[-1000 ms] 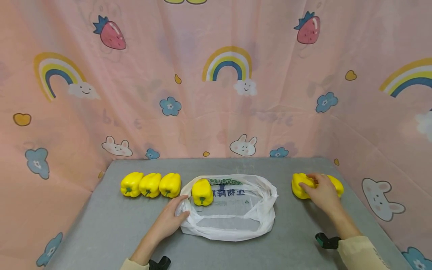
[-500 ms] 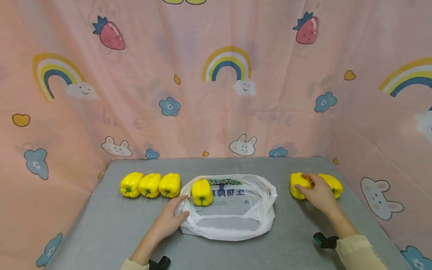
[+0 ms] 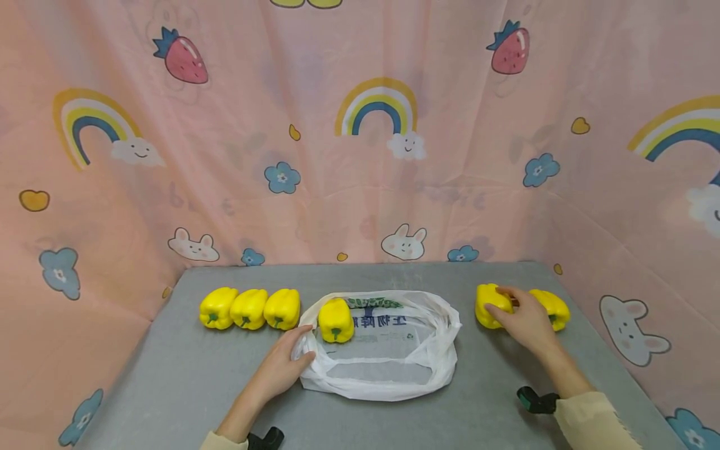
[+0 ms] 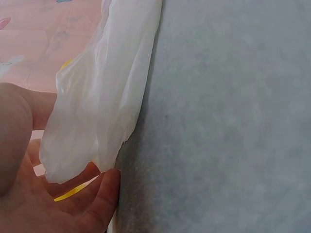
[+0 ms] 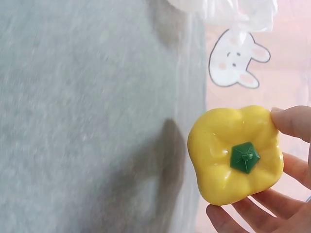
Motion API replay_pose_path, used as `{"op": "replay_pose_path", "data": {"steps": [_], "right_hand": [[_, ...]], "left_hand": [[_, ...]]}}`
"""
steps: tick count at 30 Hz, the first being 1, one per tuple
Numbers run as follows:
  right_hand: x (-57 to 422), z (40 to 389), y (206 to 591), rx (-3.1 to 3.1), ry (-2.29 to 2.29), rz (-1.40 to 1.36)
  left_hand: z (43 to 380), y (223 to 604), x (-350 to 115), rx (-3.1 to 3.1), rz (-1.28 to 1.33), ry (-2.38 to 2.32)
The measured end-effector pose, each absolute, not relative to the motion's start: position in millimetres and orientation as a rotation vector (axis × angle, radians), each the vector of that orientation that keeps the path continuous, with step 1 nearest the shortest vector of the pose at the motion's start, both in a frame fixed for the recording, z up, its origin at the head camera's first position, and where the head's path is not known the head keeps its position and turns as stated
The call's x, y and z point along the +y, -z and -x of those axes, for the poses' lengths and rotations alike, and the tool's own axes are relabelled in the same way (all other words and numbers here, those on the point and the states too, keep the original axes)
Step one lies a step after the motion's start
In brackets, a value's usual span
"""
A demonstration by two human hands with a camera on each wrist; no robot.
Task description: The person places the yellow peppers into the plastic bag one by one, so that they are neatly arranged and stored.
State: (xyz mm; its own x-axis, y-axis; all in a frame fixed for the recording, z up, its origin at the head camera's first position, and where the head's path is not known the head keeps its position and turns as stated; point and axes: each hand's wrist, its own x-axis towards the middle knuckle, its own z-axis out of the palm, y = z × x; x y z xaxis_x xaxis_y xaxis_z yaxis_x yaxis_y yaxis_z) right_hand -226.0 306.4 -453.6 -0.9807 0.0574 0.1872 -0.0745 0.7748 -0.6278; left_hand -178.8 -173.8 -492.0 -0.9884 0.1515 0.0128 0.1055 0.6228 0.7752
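In the head view my right hand [image 3: 527, 317] grips a yellow bell pepper [image 3: 490, 306] between thumb and fingers. The right wrist view shows this bell pepper [image 5: 223, 150] with its green stem toward the camera and a shadow on the table beside it. A second bell pepper [image 3: 552, 309] lies just right of that hand. My left hand [image 3: 283, 361] holds the left edge of a white plastic bag [image 3: 388, 390], thumb and fingers around the film [image 4: 97, 107]. The bag's mouth is spread open, and one bell pepper [image 3: 336, 320] sits at its left side.
Left of the bag, three more yellow bell peppers stand in a row: the outer one [image 3: 218, 307], the middle one [image 3: 249, 309] and the one nearest the bag [image 3: 282, 309]. Everything is on a grey table [image 3: 180, 381]. A pink patterned curtain [image 3: 236, 125] hangs behind and at the sides.
My right hand has moved left with its bell pepper, which has come away from the pepper at the far right and risen slightly. The left hand and the bag have stayed put.
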Motion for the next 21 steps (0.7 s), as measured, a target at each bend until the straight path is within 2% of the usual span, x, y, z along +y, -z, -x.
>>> {"op": "replay_pose_path", "data": {"steps": [21], "right_hand": [[278.8, 223.4, 435.5, -2.724, -1.046, -0.045]], "left_hand": [[179.5, 492.2, -173.9, 2.774, -0.22, -1.327]]}}
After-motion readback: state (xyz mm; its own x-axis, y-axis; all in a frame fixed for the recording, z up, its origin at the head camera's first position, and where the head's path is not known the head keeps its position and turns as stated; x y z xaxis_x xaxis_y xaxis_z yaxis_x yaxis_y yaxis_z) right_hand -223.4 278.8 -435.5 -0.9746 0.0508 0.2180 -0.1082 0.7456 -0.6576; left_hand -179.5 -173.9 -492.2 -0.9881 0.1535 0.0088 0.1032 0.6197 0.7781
